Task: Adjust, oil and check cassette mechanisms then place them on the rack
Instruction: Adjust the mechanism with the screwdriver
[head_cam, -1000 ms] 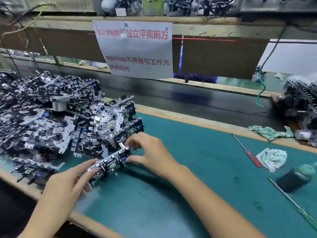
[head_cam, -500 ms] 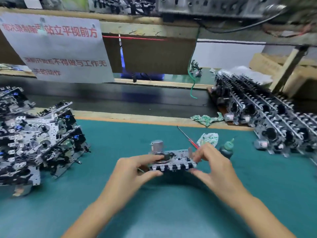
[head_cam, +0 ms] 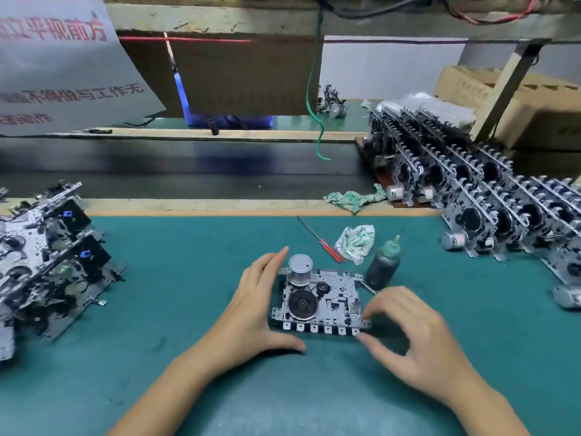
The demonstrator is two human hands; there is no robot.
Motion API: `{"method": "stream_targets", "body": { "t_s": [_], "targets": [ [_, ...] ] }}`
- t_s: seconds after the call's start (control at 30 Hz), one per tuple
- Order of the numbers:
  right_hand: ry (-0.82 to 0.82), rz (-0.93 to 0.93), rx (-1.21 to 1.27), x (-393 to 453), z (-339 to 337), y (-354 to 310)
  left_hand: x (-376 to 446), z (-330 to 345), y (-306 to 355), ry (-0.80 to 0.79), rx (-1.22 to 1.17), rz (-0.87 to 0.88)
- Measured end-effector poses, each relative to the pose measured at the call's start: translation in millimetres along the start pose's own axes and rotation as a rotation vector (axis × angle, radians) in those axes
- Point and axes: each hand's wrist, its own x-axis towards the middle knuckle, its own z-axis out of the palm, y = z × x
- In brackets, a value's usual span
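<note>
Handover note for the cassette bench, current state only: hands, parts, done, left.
Left hand: open, fingers straight along the left edge of the cassette mechanism, which lies flat on the green mat.
Right hand: fingers curled at the mechanism's right front corner; contact unclear.
Oil bottle stands just behind it, red-handled screwdriver beside a rag.
Unprocessed pile at left; filled rack at right.
Done: this unit is set down on the mat. Left: apparently adjust, oil, check, rack.
</note>
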Motion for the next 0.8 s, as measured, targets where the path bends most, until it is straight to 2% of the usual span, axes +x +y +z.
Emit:
{"method": "stream_targets", "body": {
  "t_s": [0.13,0.3,0.53,0.63,0.8],
  "targets": [
    [0.215,0.105,0.031,2,-3,8,14,-9,-4,-0.168,-0.024,-0.001],
    [0.342,0.171,0.027,2,-2,12,10,-2,-5,-0.104,0.003,0.018],
    [0.39,0.264,0.065,3,-2,16,4,2,2,-0.088,-0.015,0.037],
    [0.381,0.303,0.06,1,-1,17,5,4,7,-0.019,-0.021,0.036],
    [0.365,0.311,0.038,1,0,17,5,7,9,-0.002,0.083,0.054]
  ]
}}
